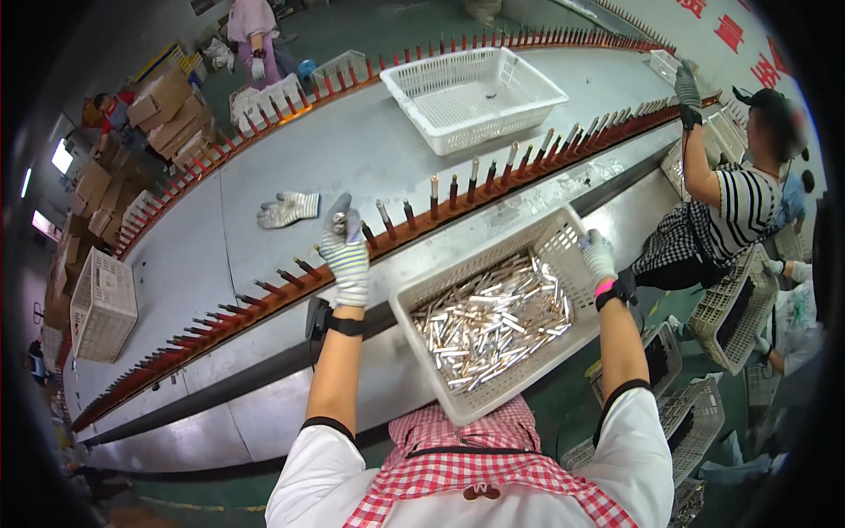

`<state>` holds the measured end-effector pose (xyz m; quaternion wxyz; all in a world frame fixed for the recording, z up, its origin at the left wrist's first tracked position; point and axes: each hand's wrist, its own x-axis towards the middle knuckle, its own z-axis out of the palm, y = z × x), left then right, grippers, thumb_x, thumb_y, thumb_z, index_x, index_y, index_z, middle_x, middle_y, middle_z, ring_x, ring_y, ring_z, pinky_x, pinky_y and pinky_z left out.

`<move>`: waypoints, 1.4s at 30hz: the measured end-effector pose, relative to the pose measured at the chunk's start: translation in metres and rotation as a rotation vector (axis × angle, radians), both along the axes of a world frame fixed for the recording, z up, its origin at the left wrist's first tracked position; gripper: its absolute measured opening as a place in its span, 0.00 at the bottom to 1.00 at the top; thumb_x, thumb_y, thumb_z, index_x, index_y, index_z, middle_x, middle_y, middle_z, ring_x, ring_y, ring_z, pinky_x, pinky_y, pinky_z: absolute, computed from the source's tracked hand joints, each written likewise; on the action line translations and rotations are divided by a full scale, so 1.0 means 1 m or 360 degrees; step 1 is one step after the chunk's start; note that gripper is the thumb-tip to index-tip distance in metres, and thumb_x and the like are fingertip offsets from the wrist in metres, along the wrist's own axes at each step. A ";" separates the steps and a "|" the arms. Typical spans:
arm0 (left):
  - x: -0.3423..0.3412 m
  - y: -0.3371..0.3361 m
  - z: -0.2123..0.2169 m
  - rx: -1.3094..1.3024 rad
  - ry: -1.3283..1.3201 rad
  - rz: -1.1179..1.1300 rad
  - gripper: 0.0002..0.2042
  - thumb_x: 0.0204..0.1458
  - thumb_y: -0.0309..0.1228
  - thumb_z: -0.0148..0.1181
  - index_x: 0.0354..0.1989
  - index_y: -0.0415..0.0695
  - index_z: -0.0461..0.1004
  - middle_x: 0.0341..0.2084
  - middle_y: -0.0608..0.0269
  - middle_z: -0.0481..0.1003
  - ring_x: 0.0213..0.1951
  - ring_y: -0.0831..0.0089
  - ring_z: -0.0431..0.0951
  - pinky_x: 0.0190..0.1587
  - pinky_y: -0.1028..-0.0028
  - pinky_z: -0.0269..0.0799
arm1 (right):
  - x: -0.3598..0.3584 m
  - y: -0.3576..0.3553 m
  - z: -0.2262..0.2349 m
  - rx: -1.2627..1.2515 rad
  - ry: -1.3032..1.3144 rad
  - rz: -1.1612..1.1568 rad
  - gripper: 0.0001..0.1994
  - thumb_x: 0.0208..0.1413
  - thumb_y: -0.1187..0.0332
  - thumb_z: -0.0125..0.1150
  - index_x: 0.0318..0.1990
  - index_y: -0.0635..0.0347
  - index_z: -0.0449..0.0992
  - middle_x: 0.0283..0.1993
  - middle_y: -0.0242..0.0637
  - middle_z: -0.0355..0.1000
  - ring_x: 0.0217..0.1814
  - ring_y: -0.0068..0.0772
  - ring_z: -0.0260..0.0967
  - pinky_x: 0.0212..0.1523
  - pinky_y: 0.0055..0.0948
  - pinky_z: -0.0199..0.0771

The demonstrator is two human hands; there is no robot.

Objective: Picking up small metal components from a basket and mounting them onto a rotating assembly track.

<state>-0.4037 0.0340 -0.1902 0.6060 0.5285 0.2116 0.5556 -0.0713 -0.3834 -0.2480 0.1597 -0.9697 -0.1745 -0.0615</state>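
Fingers (pixel 354 227) curl on your striped-gloved left hand (pixel 344 251), apparently pinching silvery metal pieces (pixel 340 222) by the upright red-based pegs (pixel 453 195); your gloved right hand (pixel 599 256) clasps the pale perforated plastic basket (pixel 558 251) of silvery tubes (pixel 493 317). Mid-handling, seemingly; next calls for steadiness.

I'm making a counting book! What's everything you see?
Table: one, grey, centre
Pegs: many, reddish, along table
Near basket: one, white, lower centre
Metal tubes: many, silver, in near basket
Far basket: one, white, on table
Crate: one, white, left
Loose glove: one, greyish, on table
Cardboard boxes: several, brown, upper left
Other baskets: several, whitish, right
Other people: several, mixed, both sides
Apron: one, red-white, lower centre
Left hand: one, striped glove, by pegs
Right hand: one, whitish glove, on near basket's rim
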 end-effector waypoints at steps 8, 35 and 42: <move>-0.064 0.072 -0.055 0.0175 0.0796 0.0248 0.10 0.57 0.28 0.59 0.45 0.38 0.76 0.38 0.66 0.78 0.36 0.78 0.74 0.41 0.76 0.71 | -0.017 0.034 0.015 -0.0115 -0.0014 0.0041 0.17 0.57 0.55 0.55 0.45 0.57 0.75 0.42 0.53 0.76 0.46 0.56 0.74 0.46 0.50 0.72; -0.008 -0.018 -0.026 0.0352 0.0244 0.0322 0.14 0.52 0.18 0.58 0.48 0.39 0.76 0.56 0.52 0.70 0.56 0.62 0.72 0.57 0.68 0.68 | -0.109 0.329 -0.023 0.1796 0.0406 0.0451 0.10 0.60 0.76 0.57 0.48 0.66 0.74 0.40 0.35 0.75 0.42 0.22 0.67 0.46 0.22 0.70; -0.059 -0.130 -0.003 0.1155 0.1196 -0.1113 0.31 0.45 0.39 0.70 0.59 0.44 0.69 0.64 0.43 0.59 0.65 0.51 0.61 0.65 0.60 0.59 | -0.186 0.305 0.106 0.1932 0.0484 0.1177 0.12 0.57 0.69 0.61 0.47 0.62 0.75 0.36 0.41 0.76 0.37 0.33 0.72 0.41 0.30 0.72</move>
